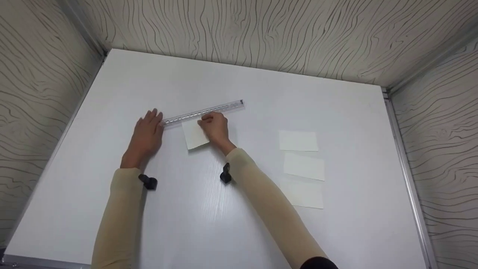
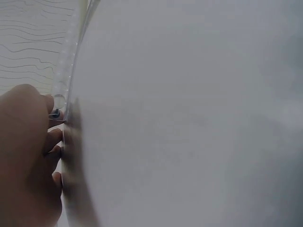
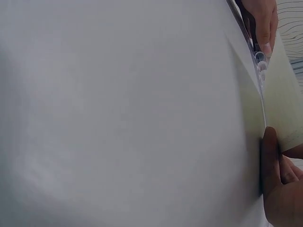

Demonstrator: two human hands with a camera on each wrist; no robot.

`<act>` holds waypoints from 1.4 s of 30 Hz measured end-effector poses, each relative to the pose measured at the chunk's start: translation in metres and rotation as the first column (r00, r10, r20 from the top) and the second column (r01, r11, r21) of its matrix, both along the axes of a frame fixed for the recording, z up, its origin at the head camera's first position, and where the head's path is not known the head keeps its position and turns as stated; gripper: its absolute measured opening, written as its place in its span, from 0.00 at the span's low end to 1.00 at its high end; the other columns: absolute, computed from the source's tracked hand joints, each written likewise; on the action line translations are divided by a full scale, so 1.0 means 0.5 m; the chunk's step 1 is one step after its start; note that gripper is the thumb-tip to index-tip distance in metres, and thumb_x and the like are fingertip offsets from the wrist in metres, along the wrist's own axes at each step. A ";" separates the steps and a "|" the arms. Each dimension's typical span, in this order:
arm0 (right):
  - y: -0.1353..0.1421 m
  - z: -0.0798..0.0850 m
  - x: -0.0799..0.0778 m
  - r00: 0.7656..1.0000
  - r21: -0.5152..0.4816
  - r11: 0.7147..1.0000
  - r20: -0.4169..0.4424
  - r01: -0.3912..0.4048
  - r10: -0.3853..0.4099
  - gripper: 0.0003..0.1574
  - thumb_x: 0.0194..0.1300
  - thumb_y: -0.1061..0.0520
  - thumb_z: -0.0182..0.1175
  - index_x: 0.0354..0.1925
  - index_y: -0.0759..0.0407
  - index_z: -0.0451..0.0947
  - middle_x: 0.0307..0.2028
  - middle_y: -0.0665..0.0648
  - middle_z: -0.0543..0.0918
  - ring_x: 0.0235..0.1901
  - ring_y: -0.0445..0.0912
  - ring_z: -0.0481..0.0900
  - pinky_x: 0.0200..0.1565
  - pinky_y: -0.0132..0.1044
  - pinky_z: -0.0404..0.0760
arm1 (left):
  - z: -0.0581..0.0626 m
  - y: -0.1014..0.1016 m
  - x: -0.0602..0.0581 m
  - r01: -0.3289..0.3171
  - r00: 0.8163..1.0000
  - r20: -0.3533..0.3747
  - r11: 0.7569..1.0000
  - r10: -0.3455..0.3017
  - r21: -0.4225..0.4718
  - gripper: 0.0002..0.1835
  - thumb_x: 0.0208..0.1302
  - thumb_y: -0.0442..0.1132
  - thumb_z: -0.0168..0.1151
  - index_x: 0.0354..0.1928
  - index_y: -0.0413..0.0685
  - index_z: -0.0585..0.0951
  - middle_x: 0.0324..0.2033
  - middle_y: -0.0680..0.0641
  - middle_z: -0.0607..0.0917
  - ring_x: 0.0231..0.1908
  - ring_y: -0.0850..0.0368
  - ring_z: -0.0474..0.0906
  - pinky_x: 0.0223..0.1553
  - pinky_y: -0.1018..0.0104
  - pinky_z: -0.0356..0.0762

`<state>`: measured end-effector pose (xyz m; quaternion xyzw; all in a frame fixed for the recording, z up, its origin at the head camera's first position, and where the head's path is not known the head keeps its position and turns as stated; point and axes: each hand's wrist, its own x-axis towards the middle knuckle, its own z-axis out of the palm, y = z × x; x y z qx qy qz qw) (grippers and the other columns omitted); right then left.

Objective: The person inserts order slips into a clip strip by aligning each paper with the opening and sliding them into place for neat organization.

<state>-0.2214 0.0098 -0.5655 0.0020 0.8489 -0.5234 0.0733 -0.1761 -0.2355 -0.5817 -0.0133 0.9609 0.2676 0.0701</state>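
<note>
A clear plastic ruler [image 1: 203,113] lies slanted on the white table, its right end higher in the head view. At the ruler's left end, my left hand [image 1: 146,134] lies palm down with its fingers straight, touching that end. My right hand [image 1: 216,129] pinches the right side of a small pale-yellow sheet of paper [image 1: 194,135] just below the ruler's middle. The sheet's upper edge is against the ruler, and its lower edge appears raised off the table. In the right wrist view, the paper [image 3: 284,104] stands up beside the ruler's edge, between thumb and fingers.
To the right on the white table [image 1: 354,123] lie three pale rectangular pieces of paper, in a column: an upper piece [image 1: 298,141], a middle piece [image 1: 304,165] and a lower piece [image 1: 306,194]. Wood-grain panels [image 1: 239,33] enclose the table at the back and sides.
</note>
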 end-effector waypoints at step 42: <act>-0.025 -0.003 0.014 0.998 -0.012 0.998 -0.019 -0.058 0.058 0.10 0.70 0.58 0.68 0.47 0.62 0.89 0.41 0.58 0.93 0.43 0.46 0.91 0.44 0.31 0.90 | 0.001 0.001 0.003 0.001 1.000 -0.027 1.000 -0.001 -0.003 0.33 0.86 0.53 0.27 0.83 0.45 0.56 0.85 0.42 0.51 0.86 0.42 0.40 0.88 0.44 0.34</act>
